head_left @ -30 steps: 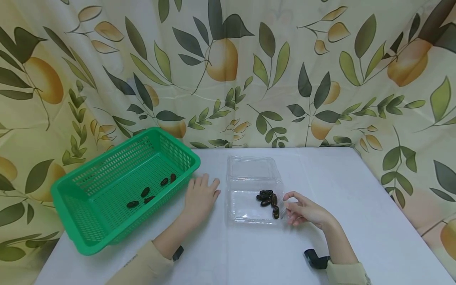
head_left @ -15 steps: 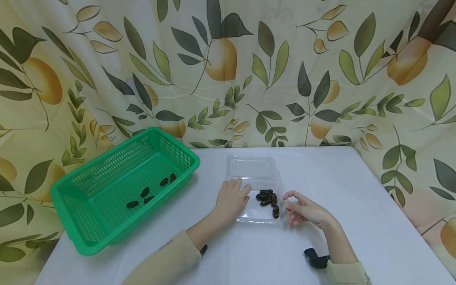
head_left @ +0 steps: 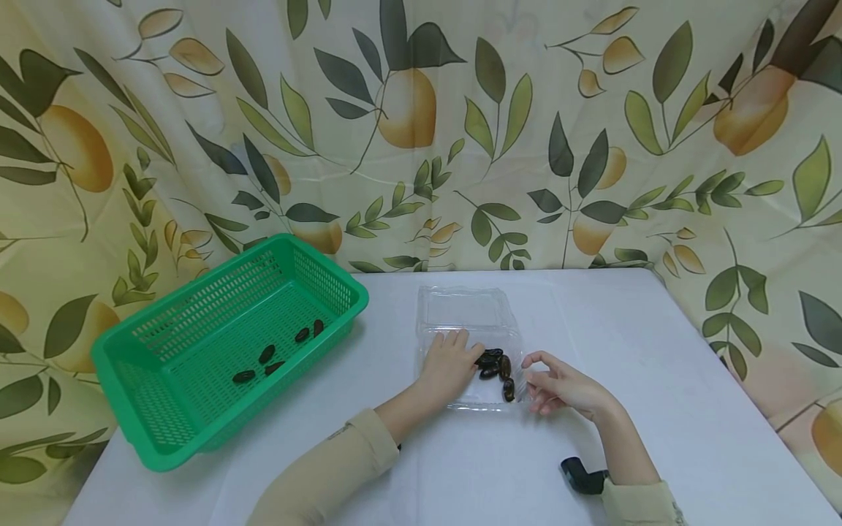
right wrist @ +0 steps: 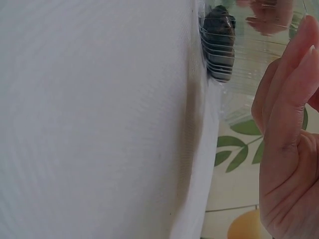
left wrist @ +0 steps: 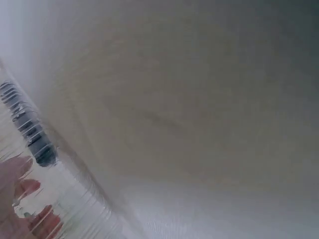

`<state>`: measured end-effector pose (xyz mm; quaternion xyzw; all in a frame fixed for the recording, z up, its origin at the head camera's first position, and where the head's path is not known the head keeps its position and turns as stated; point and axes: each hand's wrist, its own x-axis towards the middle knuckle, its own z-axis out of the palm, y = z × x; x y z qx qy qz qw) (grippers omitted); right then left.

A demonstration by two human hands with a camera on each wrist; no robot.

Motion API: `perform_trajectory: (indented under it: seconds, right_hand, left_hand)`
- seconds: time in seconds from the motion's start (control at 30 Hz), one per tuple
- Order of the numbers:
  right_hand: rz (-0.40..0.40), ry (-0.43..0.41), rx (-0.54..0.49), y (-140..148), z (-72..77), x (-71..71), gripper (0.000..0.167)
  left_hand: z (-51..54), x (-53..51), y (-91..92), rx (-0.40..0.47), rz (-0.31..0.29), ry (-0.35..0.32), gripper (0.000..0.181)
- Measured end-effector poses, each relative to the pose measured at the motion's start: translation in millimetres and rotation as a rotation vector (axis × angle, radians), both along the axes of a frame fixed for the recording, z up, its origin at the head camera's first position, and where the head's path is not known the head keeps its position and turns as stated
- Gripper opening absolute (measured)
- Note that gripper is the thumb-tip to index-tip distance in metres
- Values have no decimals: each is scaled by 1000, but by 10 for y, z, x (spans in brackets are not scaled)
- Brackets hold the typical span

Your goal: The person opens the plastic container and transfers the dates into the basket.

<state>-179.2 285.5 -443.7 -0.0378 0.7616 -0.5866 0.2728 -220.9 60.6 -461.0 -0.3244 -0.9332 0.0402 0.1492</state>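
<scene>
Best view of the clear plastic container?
Head: the clear plastic container shows open, both halves visible, though the left hand covers part. Left wrist: only a ribbed side, lower left. Right wrist: only a ribbed side, upper right.

Soft, muted light with faint shadows.
Glints streak the clear container [head_left: 465, 308]; the left wrist view is dim, perhaps out of focus.

The site is a tabletop work area; the type of room cannot be determined. A white table [head_left: 658, 365] stands in front of a leaf-patterned curtain [head_left: 447, 183], which fills the background.
</scene>
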Motion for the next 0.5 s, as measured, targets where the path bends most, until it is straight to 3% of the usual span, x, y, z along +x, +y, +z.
perform_trajectory:
  seconds: [0.33, 0.5]
  right_hand:
    - [-1, -3, 7, -4, 6, -7, 38]
    - [-3, -1, 12, -1, 7, -7, 38]
  left_hand:
    - [-36, -34, 63, -119, 7, -80, 33]
    - [-18, -23, 89, -169, 19, -75, 35]
